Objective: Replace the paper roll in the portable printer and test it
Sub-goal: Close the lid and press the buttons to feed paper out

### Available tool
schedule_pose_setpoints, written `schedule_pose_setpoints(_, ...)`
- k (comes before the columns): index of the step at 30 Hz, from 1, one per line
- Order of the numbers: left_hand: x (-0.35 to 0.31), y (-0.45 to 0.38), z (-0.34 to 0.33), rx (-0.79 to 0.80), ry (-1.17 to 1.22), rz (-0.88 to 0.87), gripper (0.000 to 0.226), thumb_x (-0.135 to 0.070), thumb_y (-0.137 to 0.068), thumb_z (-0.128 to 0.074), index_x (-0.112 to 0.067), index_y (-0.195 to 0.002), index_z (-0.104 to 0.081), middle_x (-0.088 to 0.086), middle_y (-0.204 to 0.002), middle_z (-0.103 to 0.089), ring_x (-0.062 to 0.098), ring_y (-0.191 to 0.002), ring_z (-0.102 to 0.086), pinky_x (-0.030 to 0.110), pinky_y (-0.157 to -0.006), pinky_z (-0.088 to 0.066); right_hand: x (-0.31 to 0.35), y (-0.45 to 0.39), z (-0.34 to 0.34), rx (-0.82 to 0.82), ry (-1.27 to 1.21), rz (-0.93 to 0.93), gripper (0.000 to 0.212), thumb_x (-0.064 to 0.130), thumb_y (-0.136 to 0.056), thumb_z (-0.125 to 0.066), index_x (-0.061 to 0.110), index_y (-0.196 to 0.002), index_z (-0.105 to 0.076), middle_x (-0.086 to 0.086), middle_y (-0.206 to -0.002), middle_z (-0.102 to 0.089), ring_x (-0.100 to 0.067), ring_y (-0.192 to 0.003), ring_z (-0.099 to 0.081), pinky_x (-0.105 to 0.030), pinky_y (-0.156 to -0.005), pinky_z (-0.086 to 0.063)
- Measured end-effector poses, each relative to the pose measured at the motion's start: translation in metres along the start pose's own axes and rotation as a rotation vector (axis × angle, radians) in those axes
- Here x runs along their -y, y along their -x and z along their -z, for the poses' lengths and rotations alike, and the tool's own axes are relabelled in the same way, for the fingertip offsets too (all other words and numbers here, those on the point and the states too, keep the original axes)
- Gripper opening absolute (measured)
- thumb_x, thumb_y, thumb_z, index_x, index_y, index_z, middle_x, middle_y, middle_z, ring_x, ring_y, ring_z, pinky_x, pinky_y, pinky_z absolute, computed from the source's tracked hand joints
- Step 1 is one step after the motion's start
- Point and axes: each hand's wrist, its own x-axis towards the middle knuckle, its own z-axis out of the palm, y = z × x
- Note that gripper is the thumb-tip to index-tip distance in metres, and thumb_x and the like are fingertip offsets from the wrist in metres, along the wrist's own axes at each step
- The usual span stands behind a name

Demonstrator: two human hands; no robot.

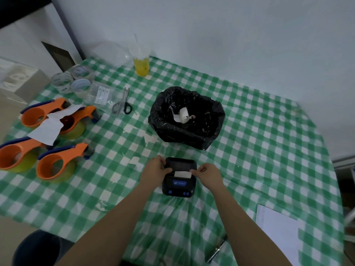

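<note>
Printer [179, 178] flat on tabletop [249, 150], button end toward person. Left hand [156, 168] grips its left edge; right hand [206, 172] fingers pinch the paper strip [181, 174].

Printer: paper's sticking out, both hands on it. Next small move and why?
Probably tear off the white paper strip: the right hand pinches its corner while the left hand steadies the printer, whose screen is lit. A strip has fed out, so the test print looks done.
</note>
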Motion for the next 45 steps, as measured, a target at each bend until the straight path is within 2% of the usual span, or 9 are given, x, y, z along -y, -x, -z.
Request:
schedule_pose_setpoints(6, -0.003, -0.012, 0.004, 0.100, -0.023, 0.092, 0.041, -0.026, -0.077, -0.072, -0.006, -0.105, -0.048, 0.017, -0.106, -0.059, 0.033, -0.098, -0.058, 0.037, -0.075, -0.042, -0.012, 0.005, -0.003, -0.110, -0.167, -0.019, 0.039, 0.034, -0.085, -0.065, 0.010, -0.061, -0.047, -0.001, -0.055, -0.046, -0.014, -0.050, -0.042, -0.028, -0.051, -0.033)
schedule_pose_setpoints(12, -0.007, -0.025, 0.010, 0.192, -0.104, 0.152, 0.056, -0.029, -0.076, -0.074, -0.003, -0.116, -0.044, 0.021, -0.119, -0.056, 0.035, -0.108, -0.055, 0.042, -0.088, -0.045, -0.017, 0.005, -0.004, -0.093, -0.171, -0.013, 0.040, 0.036, -0.082, -0.068, 0.010, -0.060, -0.047, -0.002, -0.057, -0.048, -0.016, -0.053, -0.044, -0.030, -0.055, -0.035)
schedule_pose_setpoints(20, -0.008, -0.028, 0.010, 0.232, -0.106, 0.192, 0.060, -0.028, -0.077, -0.073, -0.003, -0.122, -0.042, 0.021, -0.126, -0.052, 0.034, -0.114, -0.052, 0.041, -0.091, -0.045, 0.010, -0.012, 0.010, 0.093, 0.241, -0.037, 0.045, 0.039, -0.080, -0.069, 0.013, -0.059, -0.040, -0.002, -0.058, -0.043, -0.016, -0.052, -0.041, -0.027, -0.048, -0.030)
schedule_pose_setpoints(24, -0.009, -0.027, 0.008, 0.225, -0.140, 0.165, 0.060, -0.025, -0.077, -0.073, -0.002, -0.123, -0.042, 0.021, -0.127, -0.051, 0.034, -0.115, -0.052, 0.042, -0.093, -0.044, 0.021, -0.017, 0.004, 0.156, 0.459, -0.051, 0.035, 0.039, -0.085, -0.061, 0.010, -0.078, -0.043, -0.003, -0.074, -0.046, -0.023, -0.075, -0.050, -0.031, -0.063, -0.039)
schedule_pose_setpoints(28, -0.017, -0.023, 0.011, 0.220, -0.167, 0.138, 0.060, -0.023, -0.077, -0.072, -0.003, -0.124, -0.041, 0.019, -0.130, -0.049, 0.034, -0.116, -0.050, 0.042, -0.093, -0.044, 0.027, -0.018, 0.009, 0.215, 0.479, -0.062, 0.036, 0.035, -0.086, -0.060, 0.012, -0.068, -0.039, -0.003, -0.068, -0.044, -0.025, -0.080, -0.051, -0.032, -0.067, -0.040)
schedule_pose_setpoints(31, -0.015, -0.017, 0.011, 0.188, -0.127, 0.055, 0.061, -0.021, -0.077, -0.072, -0.006, -0.126, -0.039, 0.021, -0.129, -0.048, 0.036, -0.112, -0.053, 0.045, -0.092, -0.047, 0.025, -0.011, 0.011, 0.194, 0.375, 0.001, 0.036, 0.030, -0.085, -0.062, 0.015, -0.061, -0.039, -0.005, -0.069, -0.050, -0.024, -0.076, -0.052, -0.030, -0.065, -0.039)
schedule_pose_setpoints(34, -0.005, 0.000, 0.003, 0.137, 0.021, 0.002, 0.049, -0.018, -0.086, -0.062, -0.009, -0.128, -0.039, 0.019, -0.130, -0.047, 0.035, -0.109, -0.056, 0.045, -0.092, -0.049, 0.004, 0.010, 0.001, 0.039, 0.119, 0.047, 0.034, 0.031, -0.088, -0.059, 0.016, -0.062, -0.042, -0.005, -0.068, -0.054, -0.023, -0.069, -0.052, -0.030, -0.061, -0.038)
schedule_pose_setpoints(38, 0.010, 0.030, -0.007, 0.083, 0.248, 0.026, 0.042, -0.008, -0.092, -0.050, -0.005, -0.133, -0.039, 0.016, -0.136, -0.048, 0.032, -0.120, -0.053, 0.035, -0.094, -0.044, -0.025, 0.040, -0.014, -0.073, -0.173, 0.033, 0.030, 0.031, -0.092, -0.055, 0.011, -0.071, -0.049, -0.008, -0.070, -0.058, -0.016, -0.056, -0.048, -0.028, -0.053, -0.038)
schedule_pose_setpoints(45, 0.033, 0.059, -0.018, 0.146, 0.299, -0.019, 0.061, -0.002, -0.084, -0.062, -0.012, -0.139, -0.036, 0.014, -0.139, -0.049, 0.032, -0.125, -0.050, 0.046, -0.104, -0.044, -0.057, 0.065, -0.034, -0.079, -0.274, 0.001, 0.017, 0.020, -0.095, -0.048, 0.014, -0.082, -0.057, -0.003, -0.073, -0.062, -0.023, -0.068, -0.057, -0.045, -0.072, -0.054)
